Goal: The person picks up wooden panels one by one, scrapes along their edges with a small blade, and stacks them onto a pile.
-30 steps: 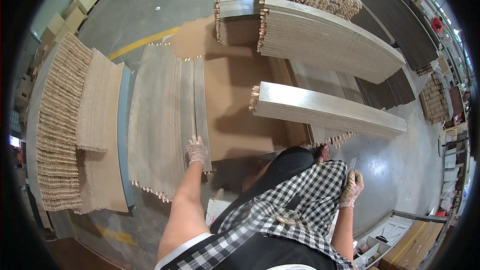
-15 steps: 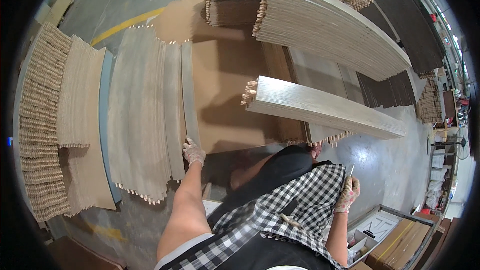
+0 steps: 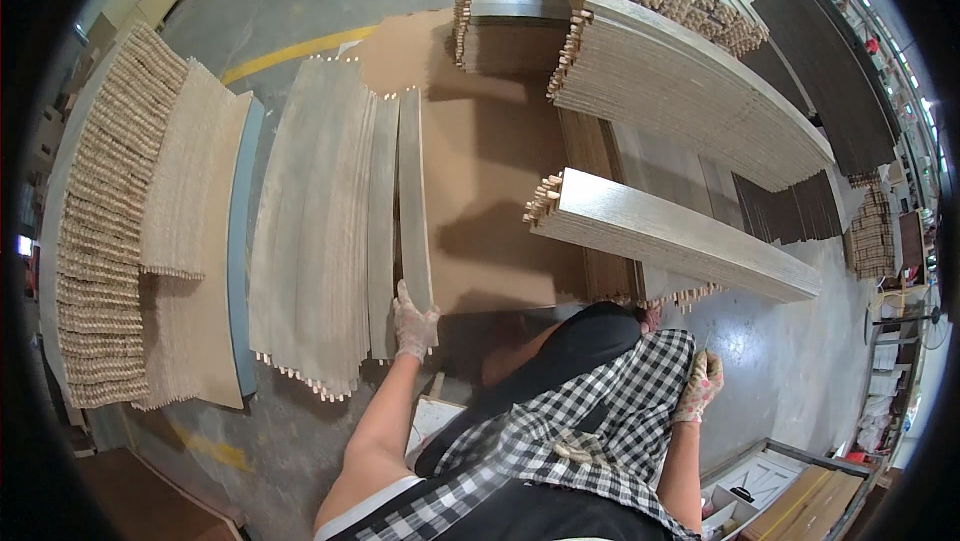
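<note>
My left hand [image 3: 413,329], in a pale patterned work glove, grips the near end of a narrow grey wooden plank [image 3: 414,201]. Small round dowel pegs stick out of the plank's ends, and a dark gap separates it from its neighbour [image 3: 382,211]. To the left of that lies a row of similar grey planks [image 3: 310,211], side by side. Over by my right thigh, my gloved right hand [image 3: 700,388] is closed around a thin, stick-like tool [image 3: 706,342]; its tip is too faint to make out its kind.
Brown cardboard [image 3: 490,211] covers the floor before me. On the right are a short stack of pegged planks [image 3: 680,231] and a taller stack [image 3: 690,91]. Upright plank bundles [image 3: 110,231] stand far left beside a blue-edged board [image 3: 243,251]. An open crate [image 3: 770,481] sits lower right.
The plank in my left hand has shifted slightly away from its neighbour, and the gap between them has widened. My view has turned a little, so the scene sits farther right.
</note>
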A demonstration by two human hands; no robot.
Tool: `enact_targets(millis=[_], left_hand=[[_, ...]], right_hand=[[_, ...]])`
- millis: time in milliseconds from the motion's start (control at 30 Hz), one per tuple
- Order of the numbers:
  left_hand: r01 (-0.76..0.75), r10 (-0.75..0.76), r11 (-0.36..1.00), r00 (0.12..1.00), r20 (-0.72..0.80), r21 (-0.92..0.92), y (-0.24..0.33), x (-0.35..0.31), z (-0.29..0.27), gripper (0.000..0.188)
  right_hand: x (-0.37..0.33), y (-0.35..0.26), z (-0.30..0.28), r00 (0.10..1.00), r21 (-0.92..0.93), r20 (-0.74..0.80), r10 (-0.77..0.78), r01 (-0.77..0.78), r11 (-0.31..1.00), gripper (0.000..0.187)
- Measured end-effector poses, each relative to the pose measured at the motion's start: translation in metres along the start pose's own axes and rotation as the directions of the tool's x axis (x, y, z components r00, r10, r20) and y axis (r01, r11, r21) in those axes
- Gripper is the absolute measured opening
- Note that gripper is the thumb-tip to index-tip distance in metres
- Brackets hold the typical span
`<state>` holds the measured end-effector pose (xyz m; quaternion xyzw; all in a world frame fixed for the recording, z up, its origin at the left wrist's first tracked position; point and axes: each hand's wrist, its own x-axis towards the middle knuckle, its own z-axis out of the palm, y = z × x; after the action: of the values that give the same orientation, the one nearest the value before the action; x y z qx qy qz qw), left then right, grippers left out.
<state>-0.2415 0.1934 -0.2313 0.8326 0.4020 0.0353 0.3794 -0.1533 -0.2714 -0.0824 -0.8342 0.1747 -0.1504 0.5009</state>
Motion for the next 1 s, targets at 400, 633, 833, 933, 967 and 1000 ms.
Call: enact_targets(millis=[400,633,833,933,967,1000], left_hand=[[0.071,-0.066,0.996,0.995,-0.078,0.06,-0.035,-0.017,-0.027,0.094],[0.074,-0.039,0.884,0.996,-0.084,0.462,-0.046,-0.002,-0.026,0.075],[-0.104,0.01,0.535,0.993,0.117,0.839,-0.073,0.022,-0.025,0.055],[-0.118,0.013,0.579,0.991,0.136,0.806,-0.022,0.028,-0.028,0.057],[-0.148,0.037,0.576,0.987,0.155,0.804,-0.009,0.028,-0.029,0.057],[-0.203,0.192,0.717,0.977,0.09,0.667,0.002,0.032,-0.028,0.056]], right_hand=[[0.001,0.003,-0.003,1.0,-0.039,0.006,-0.015,0.015,0.999,0.013],[0.003,0.016,-0.004,0.999,0.006,0.034,0.007,-0.007,1.0,0.018],[0.001,0.012,-0.006,0.998,-0.045,0.058,0.011,-0.008,0.999,0.021],[-0.002,0.006,-0.017,0.998,0.106,-0.046,0.047,-0.041,0.993,0.021],[-0.001,0.001,-0.019,0.997,0.125,-0.077,0.03,-0.02,0.992,0.019],[0.001,-0.006,-0.023,0.993,0.057,-0.121,0.004,0.003,0.998,0.018]])
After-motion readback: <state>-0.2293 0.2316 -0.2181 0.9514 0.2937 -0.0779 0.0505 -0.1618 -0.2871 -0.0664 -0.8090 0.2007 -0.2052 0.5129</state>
